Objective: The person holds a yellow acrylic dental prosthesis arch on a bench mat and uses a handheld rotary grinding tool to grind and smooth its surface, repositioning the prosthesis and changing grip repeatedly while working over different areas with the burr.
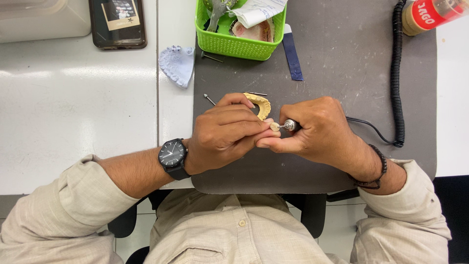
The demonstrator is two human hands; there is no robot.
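Yellow dental cast (260, 104) sits pinched in the left hand (222, 132), held over the grey mat (342, 63) just in front of the chest, its arch of teeth peeking out above the fingertips. Left fingers are clenched around it. The right hand (315, 129) is closed around a handpiece (288, 125), whose small rounded tip meets the left fingertips at the cast's edge; the two thumbs touch, bracing each other.

To do this trimming well, I judge the thumbs should stay in contact as a rest, the tip should work with light strokes, and the cast should turn rather than the tool.

Beyond the hands, loose burs (209, 99) lie on the mat, a bluish cast (178, 63) rests to the left near a phone (117, 23), a green basket (234, 44) stands above, and a coiled cord (397, 73) runs along the right.
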